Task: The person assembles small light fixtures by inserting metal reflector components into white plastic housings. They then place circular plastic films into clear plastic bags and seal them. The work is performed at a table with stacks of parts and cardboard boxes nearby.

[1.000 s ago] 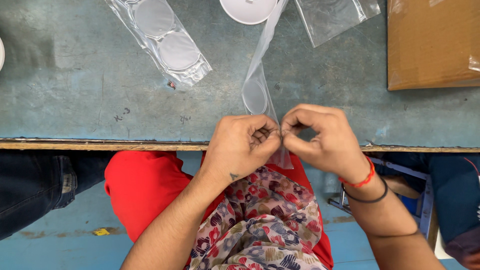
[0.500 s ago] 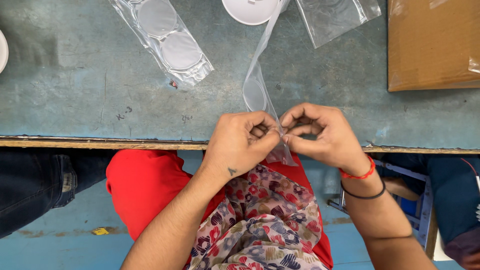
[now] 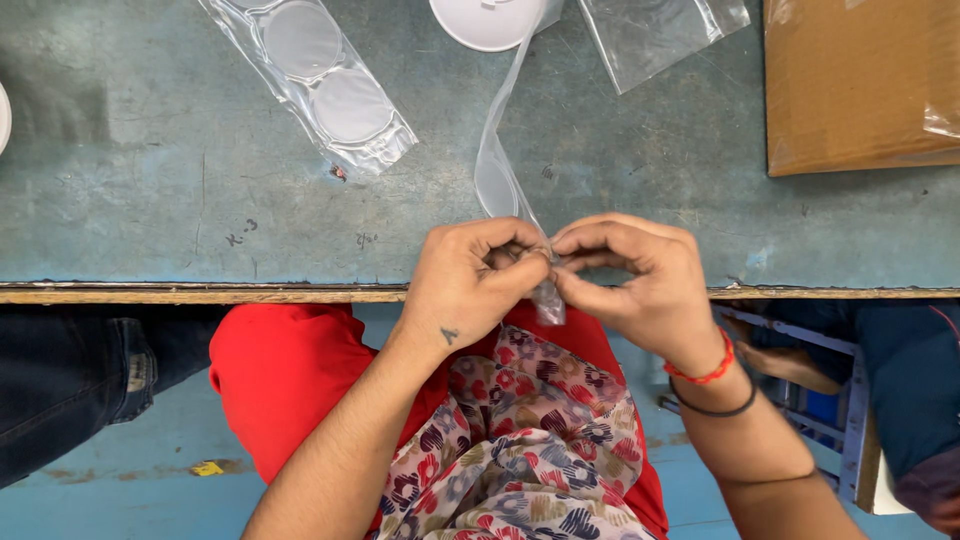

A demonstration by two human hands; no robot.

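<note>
Narrow clear plastic strip (image 3: 497, 170) pinched at near end by both hands — left hand (image 3: 478, 280) and right hand (image 3: 632, 280) met at bench (image 3: 150, 220) edge, fingertips pressed together on film. Strip runs up from hands toward white round dish (image 3: 487, 20). Judged step: end of strip being worked or separated. Next move likely calls for fine pull, pinch kept firm. Sealed pouch of discs (image 3: 320, 85) well apart — untouched.

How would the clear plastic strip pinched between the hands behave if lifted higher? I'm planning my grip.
The clear plastic strip probably flops: it already curves and twists across the grey table. It looks thin and glossy, so likely light and slippery; both the left hand and right hand pinch it.
</note>
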